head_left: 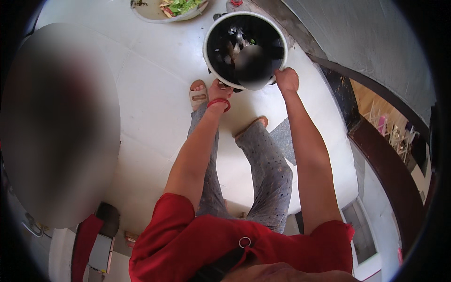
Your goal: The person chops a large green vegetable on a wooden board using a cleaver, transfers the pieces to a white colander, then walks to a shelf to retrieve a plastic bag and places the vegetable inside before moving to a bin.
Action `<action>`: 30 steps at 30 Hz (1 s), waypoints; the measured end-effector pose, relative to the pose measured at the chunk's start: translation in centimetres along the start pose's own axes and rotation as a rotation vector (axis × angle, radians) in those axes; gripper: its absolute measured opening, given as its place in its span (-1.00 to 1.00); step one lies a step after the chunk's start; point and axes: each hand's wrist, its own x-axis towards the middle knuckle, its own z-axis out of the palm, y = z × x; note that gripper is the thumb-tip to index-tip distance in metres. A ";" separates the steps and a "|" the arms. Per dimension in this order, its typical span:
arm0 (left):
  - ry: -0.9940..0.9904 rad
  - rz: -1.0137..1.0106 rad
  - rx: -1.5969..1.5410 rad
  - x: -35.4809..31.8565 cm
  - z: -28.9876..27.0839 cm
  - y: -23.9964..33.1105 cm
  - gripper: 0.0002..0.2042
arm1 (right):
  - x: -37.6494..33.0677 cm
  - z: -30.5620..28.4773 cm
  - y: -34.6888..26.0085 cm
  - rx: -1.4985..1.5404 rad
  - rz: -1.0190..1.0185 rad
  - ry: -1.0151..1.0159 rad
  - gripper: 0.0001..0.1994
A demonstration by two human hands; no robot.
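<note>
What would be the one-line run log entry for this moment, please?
left hand: grips bucket rim | right hand: grips bucket rim | bucket: white, dark inside | floor: white tiles

Up and to the left of where I'm gripping, a shallow white bowl with green vegetable scraps sits on the pale tiled floor. Just below my grip, beige sandals show beneath grey patterned trousers. To the right, a dark curved counter edge sweeps past, with a pale wooden rack beyond it. Far left, everything is blurred.
</note>
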 end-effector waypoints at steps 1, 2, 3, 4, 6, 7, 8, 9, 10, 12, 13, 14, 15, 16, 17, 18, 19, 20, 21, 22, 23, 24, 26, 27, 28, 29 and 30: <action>0.025 0.039 -0.023 0.7 0.0 -0.7 -0.67 | -0.5 -0.8 0.0 0.036 -0.024 -0.007 -0.63; 0.156 0.072 0.090 0.1 1.2 0.0 -0.79 | -1.0 -1.6 0.5 0.074 -0.038 -0.013 -0.62; 0.074 0.323 0.105 1.5 0.5 -1.6 -0.78 | -1.8 -2.5 0.1 0.112 -0.073 -0.021 -0.61; -0.006 0.571 0.122 4.0 -1.1 -5.1 -0.77 | -2.7 -3.1 -0.3 0.226 -0.081 -0.016 -0.65; -0.098 0.906 0.438 3.7 -2.1 -5.1 -0.76 | -4.3 -3.9 0.0 0.491 -0.031 -0.016 -0.71; -0.115 1.089 0.562 3.6 -2.7 -4.8 -0.75 | -5.3 -4.8 -0.6 0.640 -0.003 -0.025 -0.73; -0.116 1.238 0.697 2.8 -3.2 -4.1 -0.75 | -6.5 -6.1 -1.4 0.788 0.027 -0.033 -0.76; -0.154 1.210 0.650 3.4 -4.3 -5.0 -0.69 | -8.0 -7.8 -3.2 0.916 0.023 -0.033 -0.83; -0.200 1.179 0.599 4.2 -5.2 -6.0 -0.63 | -8.6 -8.6 -4.4 0.959 0.015 -0.048 -0.83; -0.250 1.060 0.492 5.9 -7.1 -8.4 -0.54 | -9.5 -9.6 -7.3 1.037 -0.007 -0.101 -0.81; -0.265 0.972 0.435 6.8 -8.0 -9.8 -0.51 | -9.7 -9.6 -9.0 1.073 -0.016 -0.133 -0.79; -0.284 0.880 0.378 7.5 -8.8 -11.0 -0.48 | -9.0 -9.0 -10.5 1.118 0.009 -0.177 -0.76; -0.301 0.782 0.322 7.9 -9.5 -12.3 -0.45 | -8.8 -9.1 -12.5 1.134 -0.053 -0.217 -0.75; -0.316 0.687 0.264 8.1 -10.0 -13.1 -0.42 | -8.2 -9.3 -13.8 1.164 -0.124 -0.329 -0.70; -0.235 0.325 0.147 6.1 -7.8 -9.8 -0.42 | -6.8 -8.6 -13.7 1.223 -0.151 -0.370 -0.64; -0.056 -0.095 0.005 2.7 -4.7 -3.9 -0.41 | -5.5 -8.0 -12.9 1.236 -0.108 -0.306 -0.64; 0.016 -0.202 -0.059 1.2 -4.0 -1.1 -0.39 | -4.8 -7.6 -12.7 1.248 -0.093 -0.269 -0.63; 0.074 -0.266 -0.109 0.4 -4.0 0.6 -0.37 | -3.7 -6.2 -11.5 1.167 -0.123 -0.160 -0.61; 0.110 -0.298 -0.147 0.1 -3.8 1.5 -0.33 | -1.9 -4.3 -8.8 1.085 -0.149 -0.043 -0.59; 0.089 -0.308 -0.164 0.2 -3.5 2.0 -0.28 | 0.8 -2.2 -4.2 0.880 -0.114 0.032 -0.56; 0.067 -0.319 -0.176 0.4 -3.1 2.4 -0.24 | 3.1 -0.1 0.4 0.676 -0.070 0.105 -0.53; 0.052 -0.331 -0.191 0.8 -3.1 2.5 -0.19 | 3.9 1.4 3.1 0.686 0.016 0.037 -0.49; 0.049 -0.262 -0.342 2.0 -3.9 2.6 -0.13 | 2.2 1.5 3.3 0.769 0.192 -0.175 -0.38; 0.036 -0.232 -0.409 2.5 -3.6 2.9 -0.10 | 2.1 1.4 3.0 0.878 0.209 -0.221 -0.37; 0.109 -0.255 -0.510 3.2 -2.9 3.2 -0.18 | 2.6 1.6 2.9 0.987 0.226 -0.266 -0.35; 0.092 -0.256 -0.518 3.7 -2.6 3.4 -0.25 | 2.8 1.6 2.5 1.100 0.245 -0.312 -0.34; 0.080 -0.254 -0.526 4.0 -2.6 3.8 -0.31 | 2.7 0.9 1.1 1.201 0.255 -0.357 -0.36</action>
